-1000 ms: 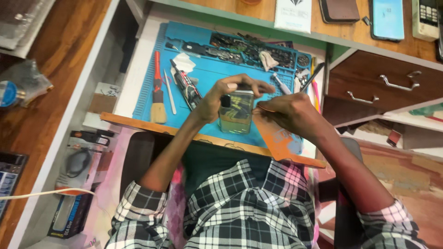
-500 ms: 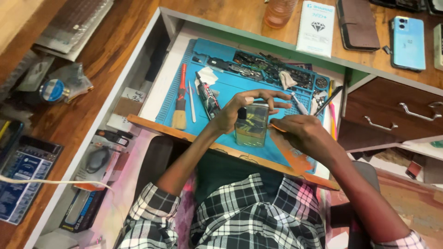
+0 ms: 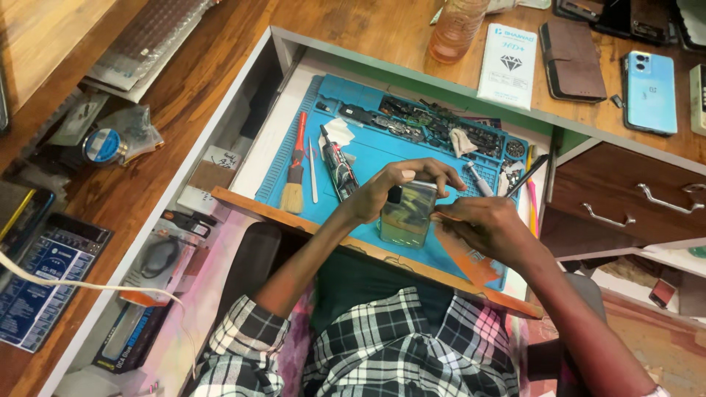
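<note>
Head view: in the middle of the frame, the left hand (image 3: 390, 187) grips a phone (image 3: 407, 213) from the top, holding it over the blue mat (image 3: 368, 151). The right hand (image 3: 482, 224) presses a thin tool against the phone's right edge. It looks like prying work. A brush (image 3: 294, 187) lies left of the hands, and a bottle (image 3: 457, 29) stands top middle.

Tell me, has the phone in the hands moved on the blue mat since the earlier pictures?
No. The phone sits above the same front part of the blue mat, right of the brush; only the camera shifted.
</note>
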